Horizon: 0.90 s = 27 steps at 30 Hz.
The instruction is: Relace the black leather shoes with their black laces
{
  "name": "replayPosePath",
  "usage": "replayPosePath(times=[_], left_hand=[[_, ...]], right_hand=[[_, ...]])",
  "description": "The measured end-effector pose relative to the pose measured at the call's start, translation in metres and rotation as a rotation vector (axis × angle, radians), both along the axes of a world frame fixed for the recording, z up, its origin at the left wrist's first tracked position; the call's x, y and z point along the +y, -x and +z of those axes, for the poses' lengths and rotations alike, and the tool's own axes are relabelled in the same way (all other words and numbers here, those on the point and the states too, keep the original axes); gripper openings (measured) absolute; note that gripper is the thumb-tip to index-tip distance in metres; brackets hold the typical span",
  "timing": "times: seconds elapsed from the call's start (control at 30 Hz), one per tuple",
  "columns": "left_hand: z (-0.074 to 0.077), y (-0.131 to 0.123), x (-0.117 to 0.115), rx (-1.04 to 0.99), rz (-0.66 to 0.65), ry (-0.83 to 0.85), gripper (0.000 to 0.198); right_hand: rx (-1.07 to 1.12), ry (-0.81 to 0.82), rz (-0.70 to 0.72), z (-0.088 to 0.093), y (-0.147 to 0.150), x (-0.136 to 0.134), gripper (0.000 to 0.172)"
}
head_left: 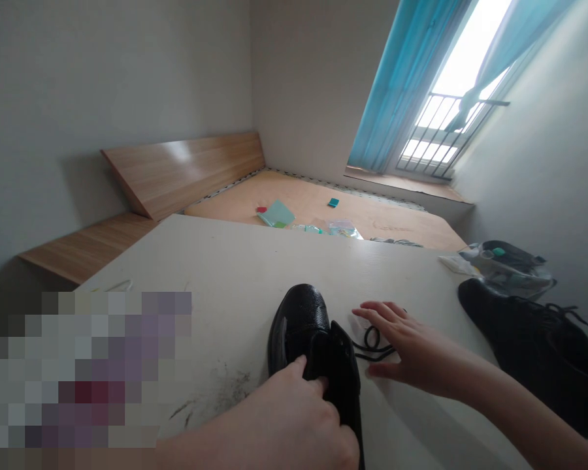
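A black leather shoe [301, 313] lies on the white table [225, 261], toe pointing away from me. My left hand [294, 411] rests on the shoe, its fingers curled at the opening near the tongue; whether they pinch anything is hidden. To the right of the shoe, my right hand [396, 333] hovers over or touches the tabletop with its fingers spread, beside a loop of black lace [372, 339]. Nothing shows in its grasp. A second black shoe [529, 346], with its lace tied or threaded, sits at the right edge.
Dark smudges mark the table left of the shoe. A blurred, pixelated area [93, 372] covers the left front. At the back right are a clear plastic bag [519, 267] and a small white packet [455, 264]. Beyond the table is a bed [387, 219] with small items.
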State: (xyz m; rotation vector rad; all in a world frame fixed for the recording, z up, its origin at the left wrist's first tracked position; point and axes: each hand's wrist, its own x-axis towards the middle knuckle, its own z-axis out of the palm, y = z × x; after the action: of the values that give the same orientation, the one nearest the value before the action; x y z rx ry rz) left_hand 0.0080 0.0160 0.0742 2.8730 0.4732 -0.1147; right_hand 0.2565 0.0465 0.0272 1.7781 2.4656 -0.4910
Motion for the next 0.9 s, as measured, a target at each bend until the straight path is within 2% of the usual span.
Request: replayPosePath(times=[0.13, 0.2, 0.33, 0.43, 0.53, 0.6, 0.67, 0.7, 0.8, 0.9], left_hand=[[0.003, 0.000, 0.005, -0.011, 0.027, 0.031, 0.024], [0.010, 0.000, 0.008, -0.024, 0.034, 0.052, 0.023], [0.034, 0.003, 0.015, -0.048, 0.130, 0.120, 0.017], [0.045, 0.011, 0.024, -0.190, 0.280, 0.116, 0.019], [0.042, 0.017, 0.033, -0.410, 0.454, 0.080, 0.038], [0.037, 0.018, 0.039, -0.480, 0.501, 0.131, 0.048], [0.035, 0.017, 0.043, -0.504, 0.476, 0.257, 0.029], [0.035, 0.017, 0.045, -0.511, 0.466, 0.325, 0.021], [0.038, 0.021, 0.052, -0.551, 0.502, 0.467, 0.032], [0.042, 0.029, 0.059, -0.678, 0.599, 0.593, 0.028]], right_hand=[[0.032, 0.000, 0.003, -0.007, 0.003, -0.003, 0.019], [0.070, 0.015, 0.002, -0.006, 0.004, 0.001, 0.008], [0.229, 0.064, -0.021, 0.008, 0.004, 0.017, 0.007], [0.424, 0.080, -0.030, 0.035, 0.008, 0.026, 0.014], [0.775, 0.086, -0.019, 0.067, 0.024, 0.026, 0.017], [1.007, 0.156, 0.038, 0.086, 0.042, 0.021, 0.014], [1.104, 0.221, 0.105, 0.100, 0.061, 0.017, 0.009], [1.125, 0.238, 0.137, 0.105, 0.069, 0.015, 0.009], [1.153, 0.184, 0.179, 0.111, 0.081, 0.017, 0.014], [1.133, 0.062, 0.144, 0.105, 0.071, 0.030, 0.019]])
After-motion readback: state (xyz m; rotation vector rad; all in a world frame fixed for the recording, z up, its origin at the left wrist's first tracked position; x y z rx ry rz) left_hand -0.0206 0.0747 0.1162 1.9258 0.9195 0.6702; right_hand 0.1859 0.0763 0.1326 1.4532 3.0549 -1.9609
